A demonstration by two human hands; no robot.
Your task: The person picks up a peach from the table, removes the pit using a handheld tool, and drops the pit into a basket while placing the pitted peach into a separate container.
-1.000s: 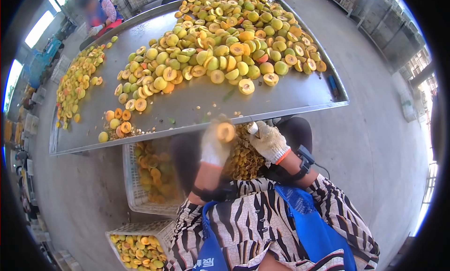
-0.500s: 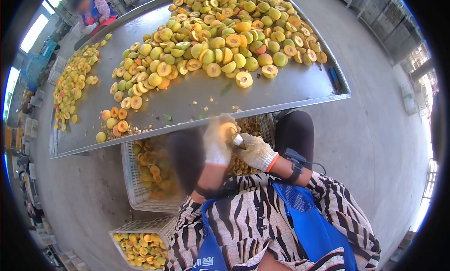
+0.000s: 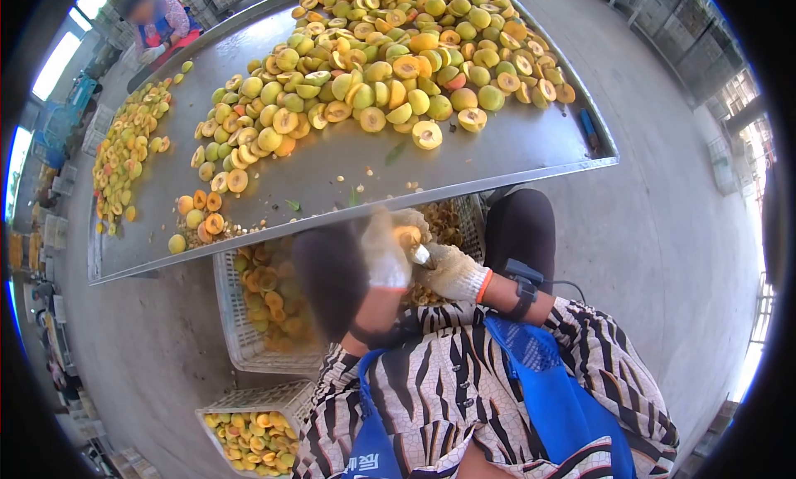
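Note:
My left hand [image 3: 385,251], in a worn cotton glove and blurred by motion, is closed around a yellow peach half [image 3: 406,235] just below the table's front edge. My right hand [image 3: 453,272], also gloved, grips a small tool with a white band [image 3: 422,255]. The tool's end meets the fruit, though the tip itself is hidden. Beneath both hands a crate [image 3: 473,229] holds brown pits and scraps. Above them, the metal table [image 3: 323,168] carries a large heap of halved yellow-green peaches [image 3: 377,94].
A smaller peach pile [image 3: 124,160] lies on the table's left. A blue-handled tool [image 3: 588,129] rests at the right rim. Two crates of peach halves, one upper [image 3: 235,317] and one lower [image 3: 294,400], stand at my left. Another person [image 3: 162,27] sits at the far left corner.
My left hand and the peach half shift very slightly, with the fruit turned a little against the tool. My right hand keeps its grip. The view has tilted slightly.

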